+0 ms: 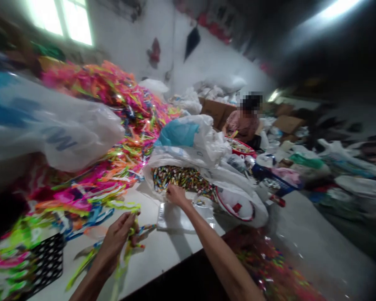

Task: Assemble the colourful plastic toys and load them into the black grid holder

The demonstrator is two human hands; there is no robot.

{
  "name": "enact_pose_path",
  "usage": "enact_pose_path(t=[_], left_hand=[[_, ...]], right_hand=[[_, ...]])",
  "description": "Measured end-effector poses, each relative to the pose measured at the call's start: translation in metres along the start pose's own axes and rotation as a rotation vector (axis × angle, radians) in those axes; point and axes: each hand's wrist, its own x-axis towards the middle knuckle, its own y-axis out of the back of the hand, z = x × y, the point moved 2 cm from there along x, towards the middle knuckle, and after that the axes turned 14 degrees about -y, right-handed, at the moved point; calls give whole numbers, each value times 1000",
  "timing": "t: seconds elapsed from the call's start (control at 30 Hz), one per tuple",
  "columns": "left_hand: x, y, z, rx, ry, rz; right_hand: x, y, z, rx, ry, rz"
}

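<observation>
My left hand point(117, 238) is closed around a few thin colourful strips point(134, 234) with small tubes at their ends, held just above the white table point(163, 255). My right hand point(174, 194) reaches forward to the rim of an open white bag point(163, 161) full of small colourful tubes point(181, 177); its fingers are curled at the pile's near edge, and whether they pinch a tube is unclear. A clear plastic pouch point(175, 217) lies flat on the table under my right forearm.
A big heap of neon ribbon strips point(119, 108) fills the left side. A polka-dot box point(47, 263) sits near left. Plastic bags point(65, 129) hang over the heap. Another person point(242, 123) sits at the far side, with cardboard boxes point(217, 110) and more bags around.
</observation>
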Motion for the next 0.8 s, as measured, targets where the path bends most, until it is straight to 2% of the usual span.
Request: enact_pose_path(t=[0.07, 0.1, 0.23, 0.3, 0.43, 0.57, 0.8], left_hand=[[-1, 0, -6, -37, 58, -61], [0, 0, -8, -54, 74, -102], [4, -4, -6, -61, 74, -223], [3, -6, -2, -37, 44, -243], [-6, -6, 8, -17, -47, -303], [-13, 0, 11, -74, -1, -326], [-20, 6, 20, -45, -27, -366]], right_hand=[[-13, 6, -11, 70, 54, -35], [-21, 8, -17, 157, 103, -100], [-53, 10, -36, 763, 309, -572], [-65, 9, -38, 920, 344, -717], [-79, 8, -37, 940, 331, -728], [-85, 10, -41, 1028, 265, -748], [-93, 10, -47, 954, 296, -785]])
